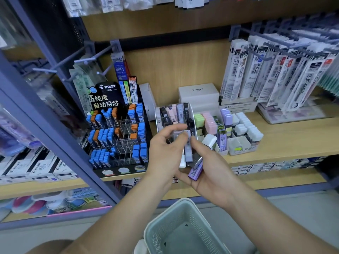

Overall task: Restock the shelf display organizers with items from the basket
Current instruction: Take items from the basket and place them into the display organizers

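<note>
Lead-refill cases [192,162], a loose fan of grey, purple, white and black, cradled in the upturned right hand [211,173], in front of the shelf and above the pale green basket [183,200]. Right fingers and thumb curled loosely round the bundle from below.

Left hand [165,149] arched over the top of the fan, thumb and forefinger closing on the upper end of the grey case [188,149]. Apparently pinching it, exact contact lost to blur.

Probably light, rigid, smooth plastic: slippery against one another, and likely to slide out of the fan on any tilt of the palm. Best taken singly, by the narrow sides near the top end, then lowered upright into a slot of the clear acrylic organizer [174,114] just behind the hands.

No stock visible in the part of the basket in view.
</note>
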